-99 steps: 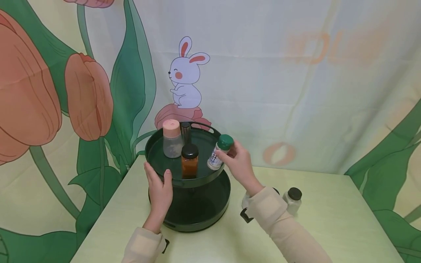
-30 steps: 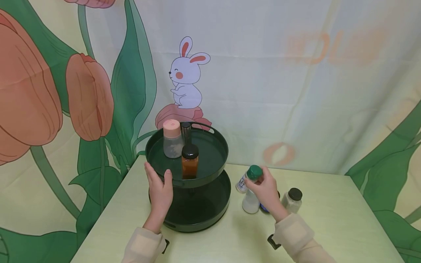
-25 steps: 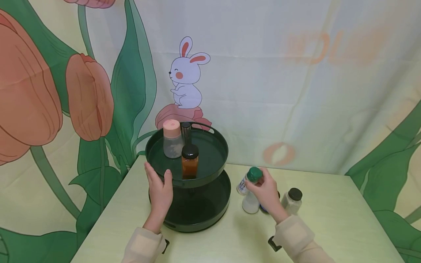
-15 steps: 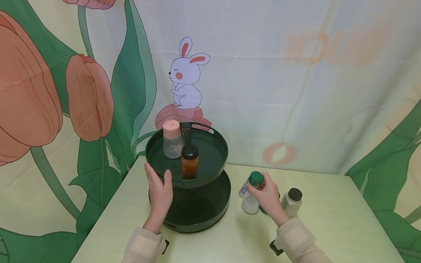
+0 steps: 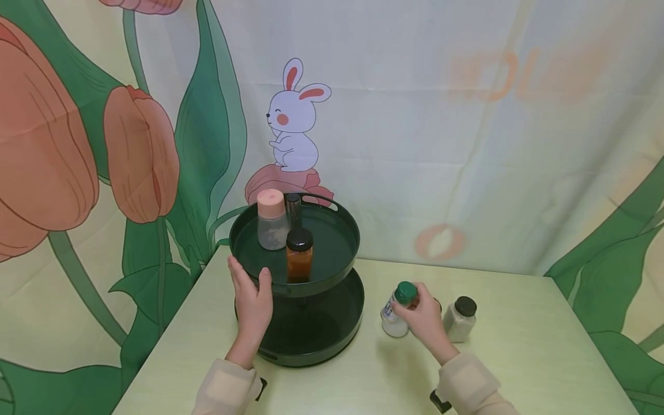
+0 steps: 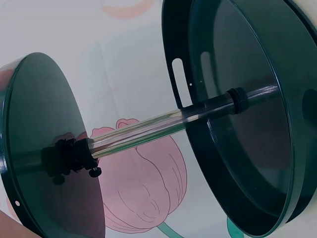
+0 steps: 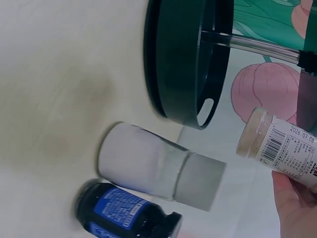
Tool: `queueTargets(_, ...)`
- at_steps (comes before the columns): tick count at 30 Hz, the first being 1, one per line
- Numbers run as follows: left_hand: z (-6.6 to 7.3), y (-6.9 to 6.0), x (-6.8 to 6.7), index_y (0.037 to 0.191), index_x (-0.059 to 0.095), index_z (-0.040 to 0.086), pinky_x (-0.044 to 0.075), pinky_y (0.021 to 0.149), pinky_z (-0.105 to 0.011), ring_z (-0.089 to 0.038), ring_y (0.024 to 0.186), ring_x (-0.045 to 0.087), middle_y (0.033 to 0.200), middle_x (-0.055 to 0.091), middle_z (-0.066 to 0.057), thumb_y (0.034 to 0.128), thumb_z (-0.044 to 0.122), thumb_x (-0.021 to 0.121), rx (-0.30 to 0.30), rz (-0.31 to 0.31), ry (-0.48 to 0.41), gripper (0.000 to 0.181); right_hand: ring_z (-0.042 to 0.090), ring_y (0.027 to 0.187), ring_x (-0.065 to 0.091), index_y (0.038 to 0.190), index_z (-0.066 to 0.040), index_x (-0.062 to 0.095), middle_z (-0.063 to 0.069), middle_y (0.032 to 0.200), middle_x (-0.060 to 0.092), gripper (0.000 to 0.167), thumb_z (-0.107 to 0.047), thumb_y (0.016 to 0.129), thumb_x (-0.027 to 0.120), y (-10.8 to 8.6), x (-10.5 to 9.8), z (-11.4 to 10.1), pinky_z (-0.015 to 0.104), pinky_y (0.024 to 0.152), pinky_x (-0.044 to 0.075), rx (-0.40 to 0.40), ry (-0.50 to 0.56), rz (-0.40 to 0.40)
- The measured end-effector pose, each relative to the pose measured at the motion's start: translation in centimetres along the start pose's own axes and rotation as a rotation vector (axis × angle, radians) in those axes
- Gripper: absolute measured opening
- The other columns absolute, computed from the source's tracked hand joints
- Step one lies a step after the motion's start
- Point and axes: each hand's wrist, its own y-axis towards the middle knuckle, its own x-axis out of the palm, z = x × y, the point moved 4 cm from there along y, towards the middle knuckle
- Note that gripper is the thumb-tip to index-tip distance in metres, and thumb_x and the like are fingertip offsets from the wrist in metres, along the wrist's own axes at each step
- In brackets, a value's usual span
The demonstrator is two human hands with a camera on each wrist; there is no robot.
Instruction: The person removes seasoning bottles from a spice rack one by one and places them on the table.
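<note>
My right hand (image 5: 425,316) pinches a small seasoning bottle (image 5: 389,309) with a green cap, tilted, to the right of the two-tier tray stand (image 5: 332,283). In the right wrist view, the printed label and pale contents of the seasoning bottle (image 7: 290,148) show; it is raised off the table. Below it stand a clear jar of white powder (image 7: 133,158) and a dark bottle with a blue label (image 7: 121,208). My left hand (image 5: 253,308) rests against the upper tray's outer rim at the front left, fingers straight, thumb up.
On the upper tray stand a pink-capped bottle (image 5: 271,222), a slim black-topped bottle (image 5: 294,210) and an orange-brown jar (image 5: 299,262) with a black lid. A black-lidded jar (image 5: 460,323) stands right of my right hand. Behind the table (image 5: 529,346) hangs a printed cloth (image 5: 394,144).
My right hand has carried the green-capped seasoning bottle from over the upper tray rightward off the stand, then slowly down toward the table. The left hand has stayed against the tray.
</note>
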Motion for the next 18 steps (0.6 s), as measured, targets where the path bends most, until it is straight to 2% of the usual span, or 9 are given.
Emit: queueTargets(18,0.2,-0.1,-0.1,0.141,-0.01,0.008,0.007,0.11,-0.045,-0.022,0.137,-0.005,0.149,-0.01,-0.007,0.0917,0.036,0.038,0.002,-0.001,-0.001,0.074,0.016,0.078,0.055,0.104,-0.005,0.05,0.009,0.089,0.061,0.04,-0.017,0.071,0.07,-0.3,0.8,3.0,0.025,0.065,0.047,0.062,-0.1,-0.025)
